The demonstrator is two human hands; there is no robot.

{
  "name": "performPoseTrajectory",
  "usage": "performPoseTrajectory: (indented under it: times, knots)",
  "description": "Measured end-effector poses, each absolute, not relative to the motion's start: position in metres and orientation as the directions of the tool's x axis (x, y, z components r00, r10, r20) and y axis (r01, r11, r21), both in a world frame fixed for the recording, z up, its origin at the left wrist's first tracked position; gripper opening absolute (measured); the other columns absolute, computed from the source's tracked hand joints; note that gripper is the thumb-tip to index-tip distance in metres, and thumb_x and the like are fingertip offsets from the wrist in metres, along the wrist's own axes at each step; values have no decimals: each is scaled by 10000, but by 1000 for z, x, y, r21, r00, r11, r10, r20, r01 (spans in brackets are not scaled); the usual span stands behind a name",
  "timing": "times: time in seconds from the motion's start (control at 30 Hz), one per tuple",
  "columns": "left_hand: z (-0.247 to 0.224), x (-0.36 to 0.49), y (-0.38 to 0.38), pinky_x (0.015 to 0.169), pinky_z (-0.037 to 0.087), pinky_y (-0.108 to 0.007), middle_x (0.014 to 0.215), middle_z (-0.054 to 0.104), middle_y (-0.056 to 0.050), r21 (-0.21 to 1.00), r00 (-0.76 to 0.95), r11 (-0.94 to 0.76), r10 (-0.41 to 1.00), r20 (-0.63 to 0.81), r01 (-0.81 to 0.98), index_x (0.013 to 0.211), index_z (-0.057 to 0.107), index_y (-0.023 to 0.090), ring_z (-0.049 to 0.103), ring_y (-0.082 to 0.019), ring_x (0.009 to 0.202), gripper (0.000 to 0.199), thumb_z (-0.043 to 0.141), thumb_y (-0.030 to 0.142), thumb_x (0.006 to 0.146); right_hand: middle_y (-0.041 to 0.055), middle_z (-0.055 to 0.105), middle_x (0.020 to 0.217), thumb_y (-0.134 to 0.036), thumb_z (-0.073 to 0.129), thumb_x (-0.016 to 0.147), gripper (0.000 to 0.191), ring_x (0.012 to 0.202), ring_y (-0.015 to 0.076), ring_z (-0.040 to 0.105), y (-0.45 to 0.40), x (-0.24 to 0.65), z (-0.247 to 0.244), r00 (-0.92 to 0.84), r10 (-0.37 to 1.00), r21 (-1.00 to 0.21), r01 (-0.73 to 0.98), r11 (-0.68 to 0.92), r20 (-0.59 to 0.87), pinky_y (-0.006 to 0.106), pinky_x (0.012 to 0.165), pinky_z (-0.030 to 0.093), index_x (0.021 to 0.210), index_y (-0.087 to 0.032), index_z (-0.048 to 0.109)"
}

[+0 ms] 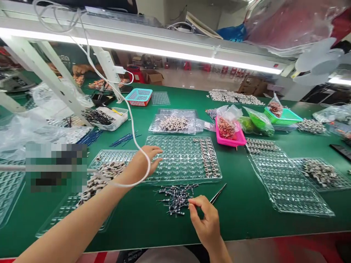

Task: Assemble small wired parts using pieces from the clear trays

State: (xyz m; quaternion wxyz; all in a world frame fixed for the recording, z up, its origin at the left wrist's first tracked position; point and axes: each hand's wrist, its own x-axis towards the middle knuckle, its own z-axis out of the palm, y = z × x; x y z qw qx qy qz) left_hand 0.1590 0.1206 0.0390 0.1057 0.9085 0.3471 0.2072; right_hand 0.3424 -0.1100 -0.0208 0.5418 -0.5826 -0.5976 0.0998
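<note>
My left hand reaches over the left edge of a clear compartment tray, its fingers apart. Two columns of small grey parts fill the tray's right end. Near the table's front, my right hand is pinched at the right side of a pile of small wired components; what lies between its fingertips is too small to name. Dark tweezers lie just beyond that hand. A heap of beige parts rests on another tray, partly behind my left forearm.
A white cable hangs in front of my left forearm. A pink basket stands beyond the tray, with another tray of beige parts to its left. More clear trays lie at the right.
</note>
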Motion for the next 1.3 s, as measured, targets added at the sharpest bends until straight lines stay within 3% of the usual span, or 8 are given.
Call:
performPoseTrajectory:
  times: [0.13,0.23,0.5,0.73,0.93,1.13,1.3]
  knots:
    - [31,265,152,985,471,-439,1115,685,-131,348,726,-741,657,202,574,1065,694,144,589,-284,1108,231,582,269,906,22,681,796,-130,544,887,146,700,158,643,-110,341,-19,267,793,-739,598,310,548,288,653,534,971,-211,632]
    - [20,323,175,942,495,-459,1137,655,-111,332,704,-702,697,136,630,1088,654,131,603,-257,1084,242,599,306,931,19,673,764,-136,536,886,131,678,160,642,-109,340,-20,283,782,-732,614,297,555,279,629,525,929,-217,629]
    - [8,374,192,865,549,-437,1199,621,-98,322,605,-576,796,12,751,1198,594,151,635,-231,1017,301,595,316,946,-4,640,660,-169,525,866,96,556,146,612,-96,336,-46,317,646,-643,676,360,695,256,536,470,880,-223,603]
    - [20,367,179,846,550,-417,1152,636,-87,472,539,-487,842,30,735,1150,611,148,640,-215,979,271,584,331,952,3,655,711,-158,532,875,104,614,143,611,-103,338,-37,292,741,-704,631,326,605,261,593,467,908,-220,608]
    - [47,324,135,702,501,-321,803,673,-47,680,591,-475,803,76,558,878,627,139,634,-197,770,219,562,346,909,10,669,768,-128,534,886,135,673,146,620,-106,341,-29,279,767,-729,599,332,579,255,622,486,945,-220,613]
    - [46,243,58,671,488,-279,835,673,-30,874,705,-312,708,-48,373,1199,563,143,623,-167,731,363,453,347,920,10,680,822,-144,539,911,135,743,140,642,-118,352,-17,288,834,-788,562,250,470,248,681,497,965,-219,637]
    - [36,198,31,734,464,-307,790,621,-12,951,762,-70,617,-196,301,1079,637,170,590,-177,758,358,464,449,935,14,674,861,-177,578,911,113,762,140,623,-130,370,-8,346,868,-795,600,87,356,265,719,491,986,-222,650]
